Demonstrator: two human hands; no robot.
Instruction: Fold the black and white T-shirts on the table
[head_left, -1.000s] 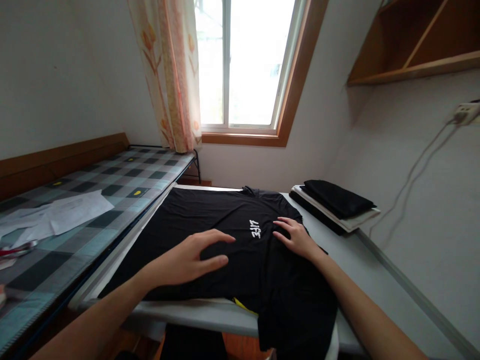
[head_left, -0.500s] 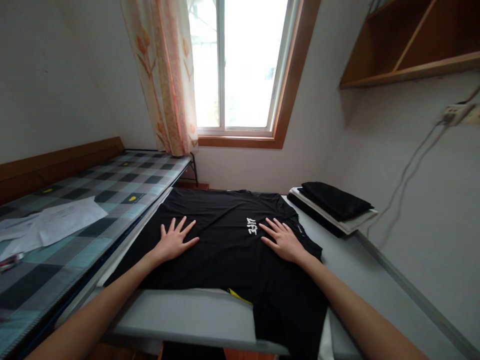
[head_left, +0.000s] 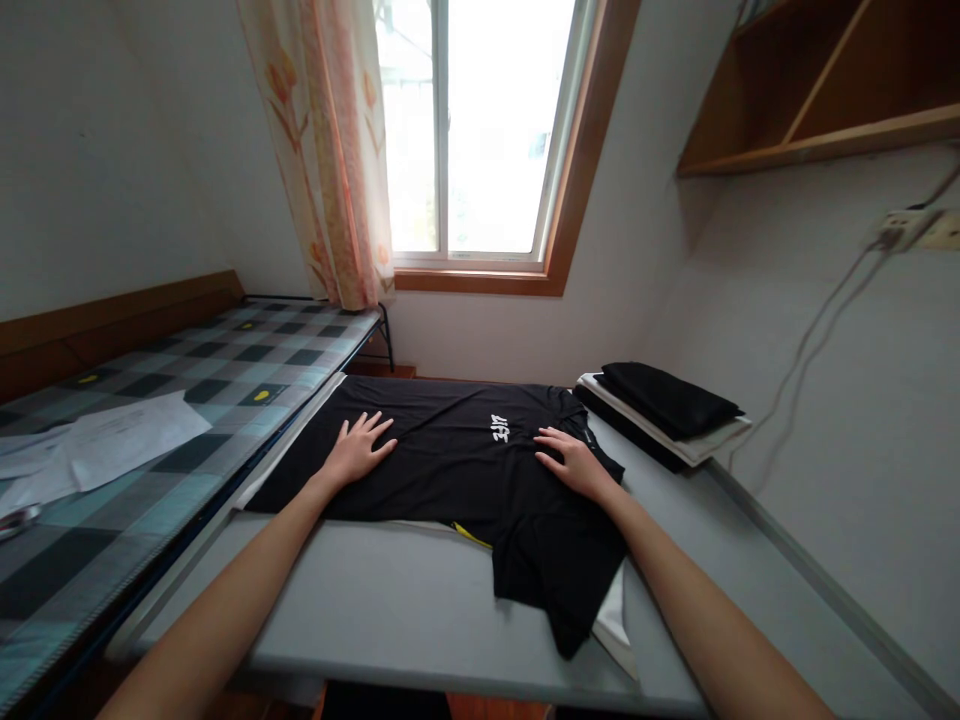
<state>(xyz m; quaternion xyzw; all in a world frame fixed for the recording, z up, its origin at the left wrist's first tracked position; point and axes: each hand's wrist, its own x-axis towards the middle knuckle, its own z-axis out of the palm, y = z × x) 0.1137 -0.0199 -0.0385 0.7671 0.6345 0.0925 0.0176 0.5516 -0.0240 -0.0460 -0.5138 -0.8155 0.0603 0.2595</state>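
Note:
A black T-shirt (head_left: 450,470) with white lettering on its chest lies spread sideways over the grey table (head_left: 390,600), its collar toward the right. My left hand (head_left: 356,450) rests flat on the shirt's lower body, fingers apart. Close to the collar, my right hand (head_left: 574,462) lies on the fabric with its fingers stretched out, right of the lettering. A sleeve (head_left: 559,575) points toward me at the front. White cloth (head_left: 615,620) shows from beneath the sleeve, and a strip of yellow (head_left: 471,535) peeks out at the near side.
Folded black and white clothes (head_left: 667,405) are stacked at the table's back right, against the wall. On the left stands a bed with a checked mattress (head_left: 292,350), papers (head_left: 120,445) lying on it. A wooden shelf (head_left: 825,140) hangs upper right; a cable (head_left: 810,340) runs down the wall.
The shirt has been pushed away from me across the table, its near edge and sleeve now farther back. Both hands moved forward with it; the right hand also sits farther from the lettering.

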